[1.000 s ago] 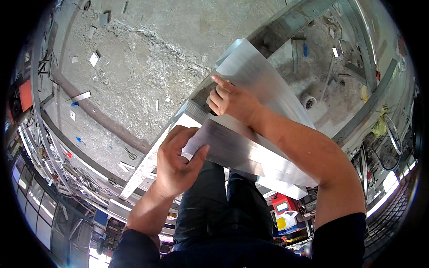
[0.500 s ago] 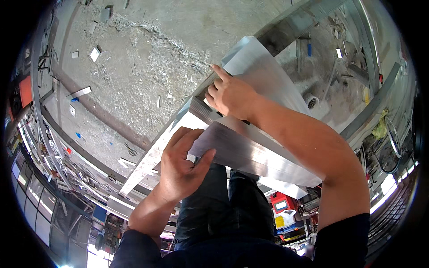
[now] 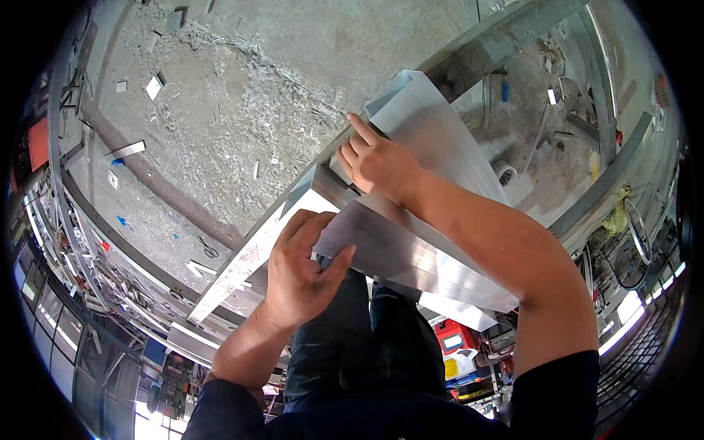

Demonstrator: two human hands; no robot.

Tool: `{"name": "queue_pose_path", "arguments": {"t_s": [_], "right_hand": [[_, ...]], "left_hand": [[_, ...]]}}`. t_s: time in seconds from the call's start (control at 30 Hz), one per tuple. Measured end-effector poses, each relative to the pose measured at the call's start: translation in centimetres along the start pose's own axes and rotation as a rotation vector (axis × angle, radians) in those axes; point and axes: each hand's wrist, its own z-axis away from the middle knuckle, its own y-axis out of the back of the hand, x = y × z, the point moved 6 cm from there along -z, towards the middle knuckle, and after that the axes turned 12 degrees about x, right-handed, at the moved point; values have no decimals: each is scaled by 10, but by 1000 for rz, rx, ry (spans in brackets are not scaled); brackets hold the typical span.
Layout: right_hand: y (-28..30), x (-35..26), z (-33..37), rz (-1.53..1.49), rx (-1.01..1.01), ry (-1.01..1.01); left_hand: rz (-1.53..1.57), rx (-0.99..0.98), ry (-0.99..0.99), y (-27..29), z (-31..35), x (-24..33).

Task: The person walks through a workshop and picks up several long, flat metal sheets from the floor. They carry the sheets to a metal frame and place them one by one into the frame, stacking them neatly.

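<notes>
My left hand [image 3: 304,268] grips the near end of a bright, flat aluminium profile [image 3: 411,253] that runs off to the lower right. My right hand [image 3: 378,163] presses down on a second, folded aluminium section [image 3: 433,125] at its far end, index finger stretched along its edge. Both pieces rest across a long aluminium rail [image 3: 246,257] that slants from lower left to upper right. My legs in dark trousers [image 3: 352,345] are below the pieces.
A concrete floor [image 3: 242,103] strewn with metal shavings and small offcuts lies beyond the rail. Long metal bars [image 3: 103,220] and racks curve along the left. A red box [image 3: 458,345] sits by my feet; frame pieces and tools lie at the upper right.
My right hand has slid a little along the folded section and its index finger now points outward. My left hand has shifted slightly on the flat profile's end.
</notes>
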Motion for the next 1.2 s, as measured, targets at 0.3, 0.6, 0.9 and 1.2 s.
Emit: {"name": "queue_pose_path", "arguments": {"t_s": [0.3, 0.6, 0.9, 1.2], "right_hand": [[36, 25, 19, -97, 39, -57], [43, 103, 182, -254, 97, -1087], [32, 85, 191, -284, 233, -1223], [26, 82, 196, -255, 126, -1268]], "left_hand": [[-18, -17, -2, -3, -5, -6], [-16, 25, 0, -16, -24, -12], [-171, 123, -49, -57, -71, -36], [-233, 313, -47, -41, -66, -64]]}}
